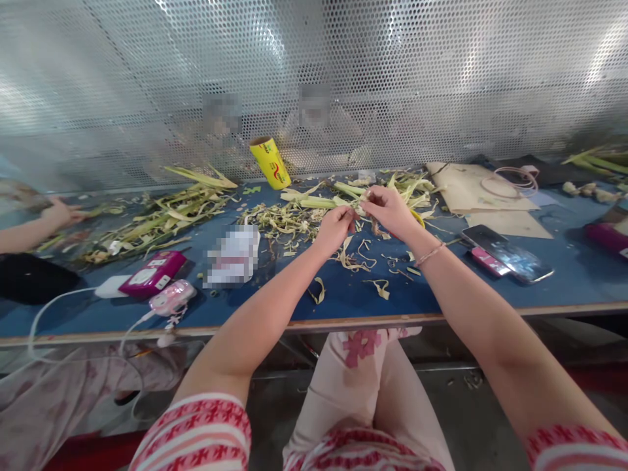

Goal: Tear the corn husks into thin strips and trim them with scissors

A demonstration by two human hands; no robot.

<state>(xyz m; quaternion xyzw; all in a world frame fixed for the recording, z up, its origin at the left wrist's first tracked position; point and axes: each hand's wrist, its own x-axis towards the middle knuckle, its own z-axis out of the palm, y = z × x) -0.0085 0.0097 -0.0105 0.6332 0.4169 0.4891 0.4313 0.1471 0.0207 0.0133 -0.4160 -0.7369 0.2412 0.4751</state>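
My left hand point(336, 227) is closed, its fingertips pinched together above the blue tabletop. Close beside it, my right hand point(390, 210) is also closed, thumb against fingers, with a bracelet on the wrist. Pale green plant stalks point(318, 202) lie right behind both hands. What sits between my fingertips is too small and covered to make out. A heap of peeled plant scraps point(282, 222) spreads to the left of my hands, and a few curled peelings point(381, 289) lie in front of them. A yellow edge shows beside my right wrist.
A yellow tube point(271, 163) stands tilted near the perforated metal wall. At left are a stalk pile point(169, 212), a purple power bank point(153, 275) with cables, and another person's hand point(61, 214). Phones point(510, 254) and cardboard point(473, 190) lie at right.
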